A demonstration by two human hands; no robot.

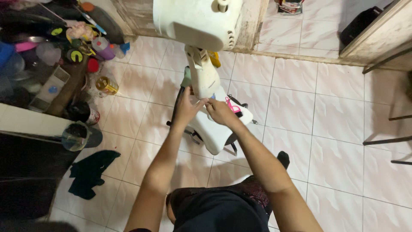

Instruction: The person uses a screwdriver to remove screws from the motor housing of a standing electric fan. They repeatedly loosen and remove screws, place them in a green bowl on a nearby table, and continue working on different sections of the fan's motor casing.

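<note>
A white standing fan rises in front of me, its motor housing (pixel 195 19) at the top and its white neck (pixel 202 73) leaning over the white base (pixel 214 133). My left hand (pixel 187 107) rests against the lower part of the neck, fingers bent around it. My right hand (pixel 219 111) touches the same spot from the right, fingers pinched close to the left hand. Whether a small part sits between the fingers is hidden. A black fan guard ring (pixel 177 103) lies under the base.
Bottles, a yellow can (pixel 106 85) and clutter crowd the upper left. A clear cup (pixel 76 136) sits on a dark counter edge. A dark cloth (pixel 91 172) lies on the white tiles. Metal chair legs (pixel 386 139) stand at the right.
</note>
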